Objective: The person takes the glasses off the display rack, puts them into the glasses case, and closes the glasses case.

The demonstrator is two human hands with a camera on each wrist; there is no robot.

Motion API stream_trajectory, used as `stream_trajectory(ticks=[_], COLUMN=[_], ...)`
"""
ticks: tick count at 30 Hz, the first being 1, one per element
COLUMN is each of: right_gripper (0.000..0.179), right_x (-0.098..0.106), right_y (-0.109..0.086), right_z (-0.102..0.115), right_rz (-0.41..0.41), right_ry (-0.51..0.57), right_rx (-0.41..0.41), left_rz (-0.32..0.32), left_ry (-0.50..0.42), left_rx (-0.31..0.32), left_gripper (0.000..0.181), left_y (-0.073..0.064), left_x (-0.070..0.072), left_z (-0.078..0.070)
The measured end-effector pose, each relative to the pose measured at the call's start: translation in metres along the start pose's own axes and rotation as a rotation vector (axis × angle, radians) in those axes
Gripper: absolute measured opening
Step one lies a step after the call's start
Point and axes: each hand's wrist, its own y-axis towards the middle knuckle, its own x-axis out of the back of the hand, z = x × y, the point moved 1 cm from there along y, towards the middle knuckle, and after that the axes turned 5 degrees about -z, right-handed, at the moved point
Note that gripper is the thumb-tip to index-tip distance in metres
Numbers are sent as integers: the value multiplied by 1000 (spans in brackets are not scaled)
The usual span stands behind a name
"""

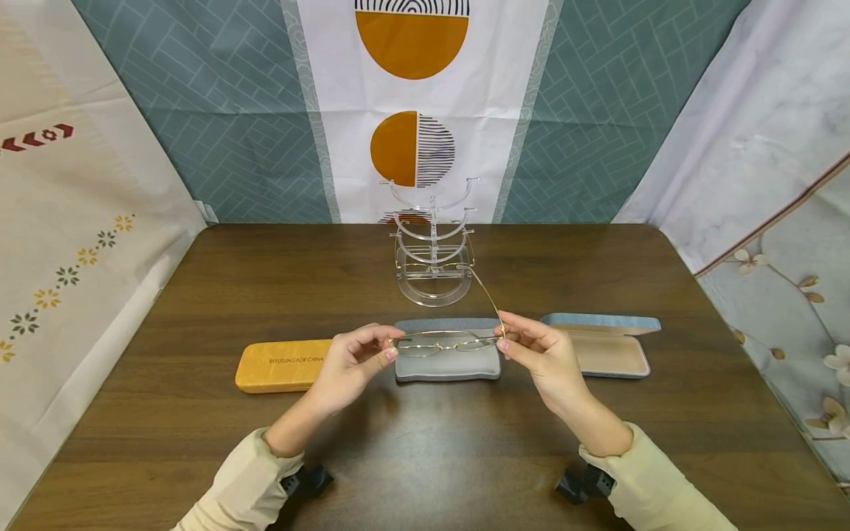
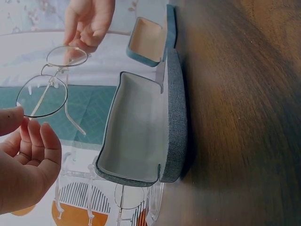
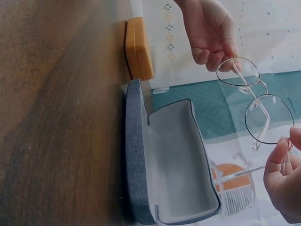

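Observation:
Thin gold-rimmed eyeglasses (image 1: 439, 346) are held up between both hands, above an open grey glasses case (image 1: 448, 370). The left hand (image 1: 350, 363) pinches one end of the frame between thumb and fingers. At the other end, the right hand (image 1: 543, 363) pinches the frame near its hinge. One temple arm stretches away toward the back from the right hand's side; the other appears folded across behind the lenses. In the right wrist view, both round lenses of the eyeglasses (image 3: 269, 118) show, with the grey case's pale lining (image 3: 178, 160) beside them.
A closed yellow glasses case (image 1: 285, 365) lies left, partly behind the left hand. An open blue case (image 1: 611, 355) with beige lining sits right. Behind the grey case stands a clear tiered display stand (image 1: 433, 251) bearing another pair of glasses on a lower tier. Patterned cloths hang around the wooden table (image 1: 412, 457).

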Motion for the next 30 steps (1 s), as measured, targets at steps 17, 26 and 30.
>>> stream_trajectory(ticks=[17,26,30], right_gripper=[36,35,34], right_x=[-3,-3,-3], right_y=[-1,-2,-2], right_z=[-1,-1,0], right_rz=[21,31,36], right_ry=[-16,-14,-37], right_rx=[1,31,28], left_rz=[-5,0,0], left_ry=[10,13,10], left_rx=[2,21,25], left_gripper=[18,18,18], left_y=[1,0,1], left_x=[0,0,0], left_z=[-1,1,1])
